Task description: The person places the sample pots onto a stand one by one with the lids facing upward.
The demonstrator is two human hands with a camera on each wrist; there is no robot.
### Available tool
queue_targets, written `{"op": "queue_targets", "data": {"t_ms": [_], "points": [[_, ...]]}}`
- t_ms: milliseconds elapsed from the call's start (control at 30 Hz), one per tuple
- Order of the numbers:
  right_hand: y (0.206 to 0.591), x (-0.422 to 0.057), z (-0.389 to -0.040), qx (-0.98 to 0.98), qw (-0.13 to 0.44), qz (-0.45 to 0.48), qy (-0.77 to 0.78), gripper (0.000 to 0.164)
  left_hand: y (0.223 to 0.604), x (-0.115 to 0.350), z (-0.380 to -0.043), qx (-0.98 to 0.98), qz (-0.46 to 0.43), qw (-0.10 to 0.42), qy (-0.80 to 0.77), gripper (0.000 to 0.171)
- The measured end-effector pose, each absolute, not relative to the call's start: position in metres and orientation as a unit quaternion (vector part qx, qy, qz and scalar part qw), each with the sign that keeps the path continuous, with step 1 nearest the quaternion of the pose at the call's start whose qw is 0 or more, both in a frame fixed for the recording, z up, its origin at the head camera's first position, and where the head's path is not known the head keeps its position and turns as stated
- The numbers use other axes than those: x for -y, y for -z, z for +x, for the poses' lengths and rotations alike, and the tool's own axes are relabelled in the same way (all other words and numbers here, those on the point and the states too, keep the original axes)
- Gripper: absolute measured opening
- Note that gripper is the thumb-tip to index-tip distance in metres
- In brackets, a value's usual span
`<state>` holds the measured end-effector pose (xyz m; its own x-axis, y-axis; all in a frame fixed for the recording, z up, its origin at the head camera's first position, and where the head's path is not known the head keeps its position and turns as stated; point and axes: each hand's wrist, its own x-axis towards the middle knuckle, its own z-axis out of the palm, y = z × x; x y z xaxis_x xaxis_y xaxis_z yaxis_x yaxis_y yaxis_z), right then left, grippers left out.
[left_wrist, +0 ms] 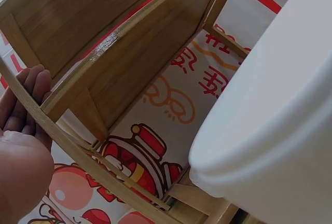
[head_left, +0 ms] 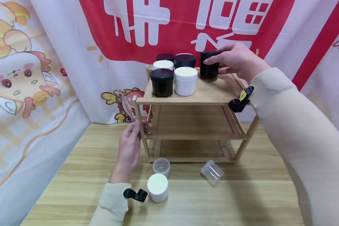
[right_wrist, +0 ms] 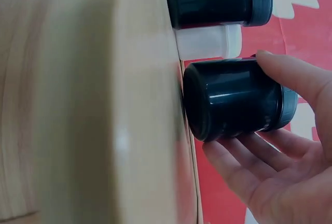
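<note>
My right hand (head_left: 235, 61) grips a black jar (head_left: 208, 69) between thumb and fingers, at the right part of the wooden rack's top shelf. In the right wrist view that black jar (right_wrist: 238, 97) lies sideways in the picture, its base right at the shelf surface. To its left on the shelf stand a white jar (head_left: 185, 81), a black jar (head_left: 162, 83) and several more lidded jars. My left hand (head_left: 131, 142) holds the left post of the wooden rack (head_left: 192, 135) near the middle shelf; in the left wrist view the fingers (left_wrist: 36, 84) lie behind the post.
On the table (head_left: 87, 175) before the rack, a white-lidded jar (head_left: 157, 187) stands near my left wrist, just in front of an open clear jar (head_left: 161, 166). Another clear jar (head_left: 212, 172) lies tipped over to the right. A printed cloth (head_left: 115, 75) hangs behind the rack.
</note>
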<state>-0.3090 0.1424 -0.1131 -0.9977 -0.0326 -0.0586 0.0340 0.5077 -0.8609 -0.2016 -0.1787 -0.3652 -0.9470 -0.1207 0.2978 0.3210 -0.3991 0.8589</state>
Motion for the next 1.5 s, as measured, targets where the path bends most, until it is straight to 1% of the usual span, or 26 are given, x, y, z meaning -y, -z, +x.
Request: {"op": "queue_targets", "data": {"t_ms": [133,333,467,700,1000,1167,1367,1500], "points": [[0.113,-0.142,-0.313,-0.867,0.044,0.010,0.496,0.070,0.364,0.178,-0.201,0.534,-0.104,0.132,0.829,0.024],[0.107,-0.135,-0.314,-0.913,0.041,0.006,0.406,0.079,0.365,0.176,-0.200,0.535,-0.094,0.127,0.830,0.024],[0.103,-0.131,-0.314,-0.925,0.041,0.009,0.379,0.076,0.366,0.176,-0.200,0.538,-0.091,0.126,0.829,0.024],[0.103,-0.128,-0.317,-0.922,0.043,0.041,0.384,0.074,0.366,0.174,-0.200,0.534,-0.103,0.119,0.831,0.022],[0.105,-0.130,-0.321,-0.921,0.044,0.047,0.385,0.068,0.367,0.170,-0.200,0.534,-0.102,0.117,0.831,0.023],[0.101,-0.129,-0.313,-0.931,0.023,0.046,0.362,0.076,0.365,0.172,-0.198,0.532,-0.094,0.123,0.832,0.024],[0.097,-0.143,-0.293,-0.938,-0.005,0.057,0.343,0.092,0.362,0.176,-0.197,0.539,-0.083,0.123,0.829,0.023],[0.104,-0.160,-0.276,-0.936,-0.014,0.024,0.352,0.099,0.362,0.178,-0.196,0.538,-0.077,0.126,0.830,0.022]]}}
